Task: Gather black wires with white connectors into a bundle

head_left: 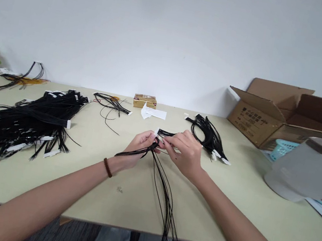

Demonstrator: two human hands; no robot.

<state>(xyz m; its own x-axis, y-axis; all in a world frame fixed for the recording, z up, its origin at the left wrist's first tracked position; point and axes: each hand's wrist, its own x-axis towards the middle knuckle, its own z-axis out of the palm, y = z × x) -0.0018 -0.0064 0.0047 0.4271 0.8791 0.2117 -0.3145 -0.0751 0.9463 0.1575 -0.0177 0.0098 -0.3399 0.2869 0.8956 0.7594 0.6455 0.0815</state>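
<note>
A pale tabletop [225,215] meets a white wall [176,36]. Over its middle, the left hand [139,145] grips a black wire harness [167,212] beside its white connector [157,132]; the right hand [185,152] pinches it too, contact partly hidden. Trailing ends are cut off.

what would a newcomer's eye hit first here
Probably the left hand holding black wires at the centre, the right hand close against it, wires trailing past the near edge of the table. Next, the big heap of black cables on the left, then the open cardboard box back right.
</note>
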